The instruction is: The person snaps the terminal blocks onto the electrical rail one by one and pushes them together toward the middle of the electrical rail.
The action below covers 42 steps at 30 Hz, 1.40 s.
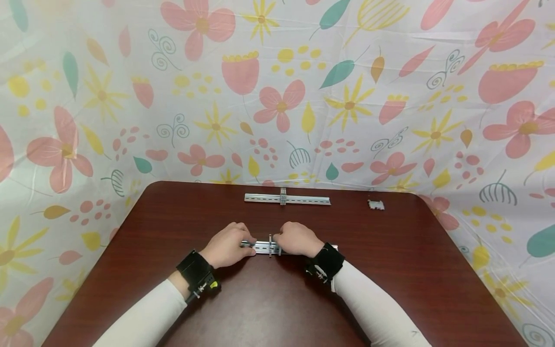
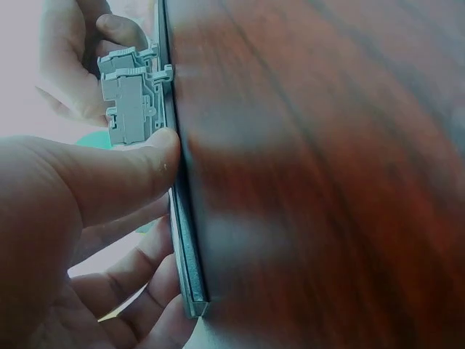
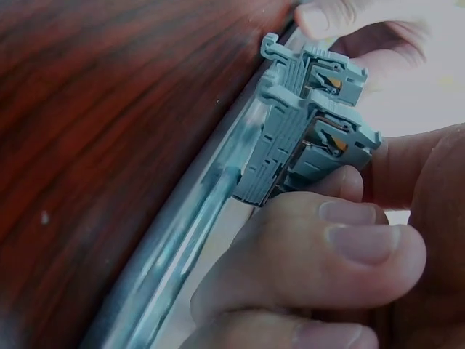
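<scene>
My left hand point(image 1: 229, 246) grips a metal DIN rail point(image 1: 262, 248) near its left end, the thumb along the front edge and the fingers behind. Two grey terminal blocks point(image 2: 129, 109) sit side by side across the rail, a small gap between them. At the right-hand terminal block point(image 3: 280, 138) is my right hand point(image 1: 300, 239), its fingers curled and their tips against the block's side. Part of that block is hidden by these fingers in the right wrist view. The rail's right end shows beyond my right wrist in the head view.
Farther back on the brown table point(image 1: 173, 217) lies a second DIN rail point(image 1: 260, 198) with terminal blocks point(image 1: 283, 196) at its middle. A loose grey terminal block point(image 1: 376, 205) lies at the back right. A flower-patterned cloth point(image 1: 282, 140) hangs behind the table.
</scene>
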Each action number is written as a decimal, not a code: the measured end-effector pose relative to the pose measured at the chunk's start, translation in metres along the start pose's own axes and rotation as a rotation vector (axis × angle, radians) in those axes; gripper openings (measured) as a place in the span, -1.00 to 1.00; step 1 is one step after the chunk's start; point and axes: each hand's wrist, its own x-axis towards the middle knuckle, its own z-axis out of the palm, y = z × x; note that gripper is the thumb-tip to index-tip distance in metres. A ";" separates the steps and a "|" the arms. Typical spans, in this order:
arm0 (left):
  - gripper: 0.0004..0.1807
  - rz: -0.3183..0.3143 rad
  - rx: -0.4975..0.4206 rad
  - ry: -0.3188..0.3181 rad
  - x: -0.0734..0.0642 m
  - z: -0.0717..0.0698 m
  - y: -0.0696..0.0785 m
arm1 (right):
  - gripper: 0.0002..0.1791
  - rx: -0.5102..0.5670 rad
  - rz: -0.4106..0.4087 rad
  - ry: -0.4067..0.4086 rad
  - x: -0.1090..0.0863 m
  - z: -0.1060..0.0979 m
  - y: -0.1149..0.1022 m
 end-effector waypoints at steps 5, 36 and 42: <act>-0.80 -0.023 0.005 0.003 -0.001 0.000 0.002 | -0.45 -0.019 -0.009 -0.004 -0.002 0.000 -0.002; -0.83 -0.031 -0.009 -0.005 0.001 -0.002 0.008 | -0.43 -0.188 -0.118 0.059 -0.015 0.009 -0.004; -0.81 -0.031 0.015 0.001 0.001 0.001 0.003 | -0.45 -0.229 -0.117 0.070 -0.016 0.013 -0.007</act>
